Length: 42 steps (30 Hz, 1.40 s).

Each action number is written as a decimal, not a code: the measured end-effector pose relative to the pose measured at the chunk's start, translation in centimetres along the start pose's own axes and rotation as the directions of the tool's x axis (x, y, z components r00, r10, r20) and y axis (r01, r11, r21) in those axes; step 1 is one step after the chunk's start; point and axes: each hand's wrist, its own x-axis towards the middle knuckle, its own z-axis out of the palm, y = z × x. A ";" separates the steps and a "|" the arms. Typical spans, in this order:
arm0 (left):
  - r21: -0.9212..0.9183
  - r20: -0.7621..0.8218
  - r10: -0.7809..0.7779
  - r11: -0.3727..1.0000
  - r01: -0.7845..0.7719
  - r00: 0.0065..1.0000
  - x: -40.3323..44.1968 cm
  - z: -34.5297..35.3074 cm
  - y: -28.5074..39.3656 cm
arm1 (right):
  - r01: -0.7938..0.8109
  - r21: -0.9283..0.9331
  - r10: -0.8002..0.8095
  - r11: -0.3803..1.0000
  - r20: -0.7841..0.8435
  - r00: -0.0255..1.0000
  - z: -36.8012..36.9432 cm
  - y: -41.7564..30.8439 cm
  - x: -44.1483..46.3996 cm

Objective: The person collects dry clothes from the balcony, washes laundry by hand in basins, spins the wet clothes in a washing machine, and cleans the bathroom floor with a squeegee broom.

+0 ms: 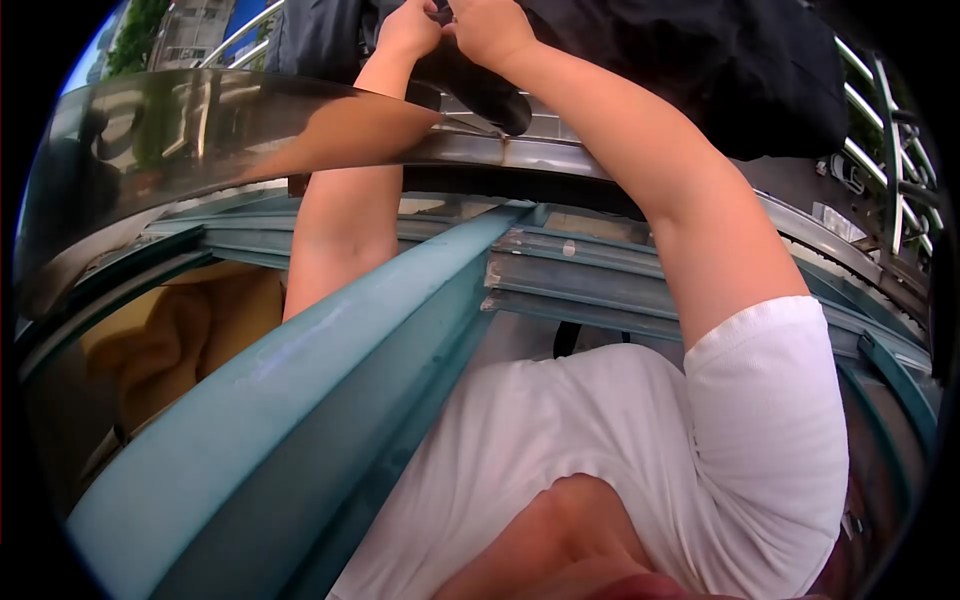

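Both hands reach out past a window frame to a black garment [690,70] hanging outside at the top of the head view. My left hand [410,32] is closed, its fingertips pinched at the dark cloth. Close beside it, my right hand [492,32] is also closed, with its fingers bent in against the same cloth. The top edge of the view cuts off part of the fingers. A dark rounded piece [495,105] dangles below the hands, over the metal rail [540,152].
A teal window frame post [300,370] runs diagonally between my arms. Brownish glass [220,125] crosses in front of my left forearm. Window tracks [580,270] lie under my right arm. Metal bars [880,130] stand outside on the right. Yellow cloth [190,330] shows at the left.
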 end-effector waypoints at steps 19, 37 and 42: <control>-0.978 -0.071 -0.062 0.201 -0.057 0.996 -25.9 -8.2 0.6 | 0.065 0.037 -0.069 0.997 0.120 0.990 -5.3 5.9 3.3; -0.977 0.167 -0.535 -0.202 0.066 0.828 -15.5 3.6 20.2 | 0.491 -0.128 -0.230 0.862 0.764 0.602 -13.3 13.6 -2.1; -0.914 0.352 -0.888 -0.257 0.315 0.296 -3.8 7.7 14.3 | 0.550 -0.108 -0.353 0.828 0.661 0.662 -15.5 15.0 -2.5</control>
